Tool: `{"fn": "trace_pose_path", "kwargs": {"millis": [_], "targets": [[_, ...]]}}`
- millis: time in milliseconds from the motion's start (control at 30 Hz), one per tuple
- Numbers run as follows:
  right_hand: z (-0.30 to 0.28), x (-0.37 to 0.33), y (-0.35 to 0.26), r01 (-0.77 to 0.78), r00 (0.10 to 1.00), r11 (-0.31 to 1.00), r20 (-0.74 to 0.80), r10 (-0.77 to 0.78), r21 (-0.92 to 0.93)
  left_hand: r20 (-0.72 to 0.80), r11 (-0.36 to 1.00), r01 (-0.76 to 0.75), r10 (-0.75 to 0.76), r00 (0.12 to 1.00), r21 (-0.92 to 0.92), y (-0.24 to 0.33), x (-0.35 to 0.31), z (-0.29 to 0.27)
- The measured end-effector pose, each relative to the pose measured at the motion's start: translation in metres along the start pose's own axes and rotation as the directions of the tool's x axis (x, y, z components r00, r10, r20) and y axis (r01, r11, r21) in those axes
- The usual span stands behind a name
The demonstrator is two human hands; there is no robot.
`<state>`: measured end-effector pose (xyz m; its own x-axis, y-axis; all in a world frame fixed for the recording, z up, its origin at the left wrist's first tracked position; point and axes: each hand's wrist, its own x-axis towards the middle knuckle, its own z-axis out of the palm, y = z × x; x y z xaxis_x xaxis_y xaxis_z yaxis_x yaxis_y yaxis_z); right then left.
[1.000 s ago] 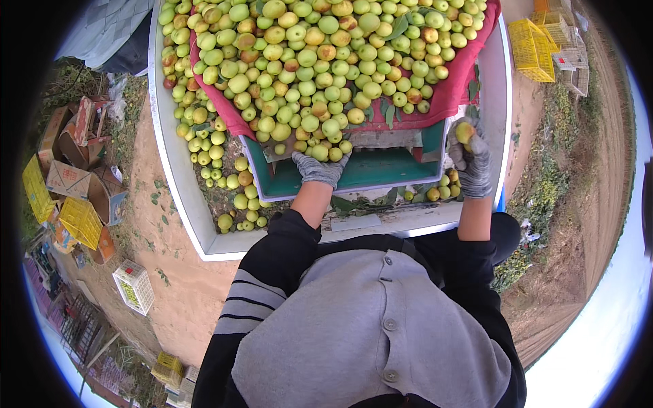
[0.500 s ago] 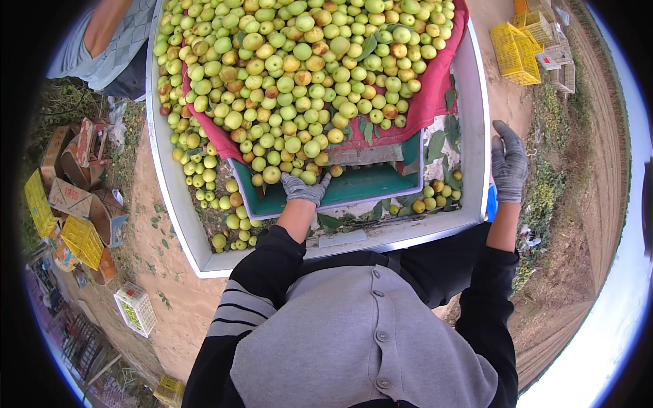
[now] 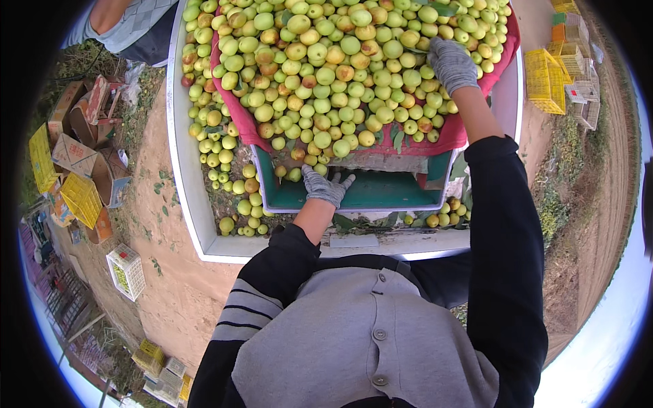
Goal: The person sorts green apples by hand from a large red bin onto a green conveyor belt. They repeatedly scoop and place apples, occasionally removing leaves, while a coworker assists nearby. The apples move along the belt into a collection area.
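A large heap of small, round yellow-green fruits [image 3: 320,88] with russet patches, like jujubes, lies on a red cloth [image 3: 445,136] inside a pale-walled bed. At the heap's near edge is a green tray [image 3: 388,190] with a pale rim. My left hand [image 3: 326,187], in a grey glove, is over the tray's left part, thumb and fingers apart, close to a few fruits. Farther up on the right, my right hand [image 3: 452,66], also gloved, rests on the heap with its fingers extended; fruit beneath the palm is hidden.
The bed's white rim [image 3: 183,163] runs around the fruit. Yellow crates [image 3: 544,81] stand outside at right; cardboard boxes [image 3: 78,153] and a white crate of fruit [image 3: 126,272] are at left. Another person's arm [image 3: 107,13] shows at upper left.
My right hand has moved from outside the bed's right wall onto the heap. My left hand stays over the tray, with fewer fruits around its fingers. The view has shifted slightly.
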<state>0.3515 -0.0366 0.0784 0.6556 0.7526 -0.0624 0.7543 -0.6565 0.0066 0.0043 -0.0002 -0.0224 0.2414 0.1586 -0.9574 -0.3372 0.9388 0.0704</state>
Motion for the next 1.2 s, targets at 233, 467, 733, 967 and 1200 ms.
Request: {"fn": "trace_pose_path", "kwargs": {"millis": [233, 467, 733, 967, 1200], "targets": [[0.039, -0.090, 0.033, 0.008, 0.871, -0.346, 0.163, 0.464, 0.938, 0.052, 0.999, 0.023, -0.021, 0.998, -0.047, 0.000, 0.000, 0.006], [0.025, -0.168, 0.052, -0.264, 0.765, -0.191, 0.326, 0.555, 0.945, 0.103, 0.998, -0.010, 0.004, 0.995, 0.066, 0.001, 0.004, 0.006], [0.003, -0.149, -0.017, -0.267, 0.959, 0.961, 0.082, 0.273, -0.070, 0.214, 0.999, 0.030, -0.032, 0.976, 0.011, 0.005, -0.003, 0.009], [0.017, -0.159, -0.019, 0.019, 0.983, 0.895, 0.170, 0.064, -0.447, 0.221, 0.975, 0.216, -0.200, 0.955, -0.052, -0.006, -0.019, 0.013], [0.010, -0.139, -0.018, 0.181, 0.933, 0.847, 0.359, 0.013, -0.501, 0.235, 0.987, 0.154, -0.161, 0.959, 0.046, -0.008, -0.025, 0.014]]}}
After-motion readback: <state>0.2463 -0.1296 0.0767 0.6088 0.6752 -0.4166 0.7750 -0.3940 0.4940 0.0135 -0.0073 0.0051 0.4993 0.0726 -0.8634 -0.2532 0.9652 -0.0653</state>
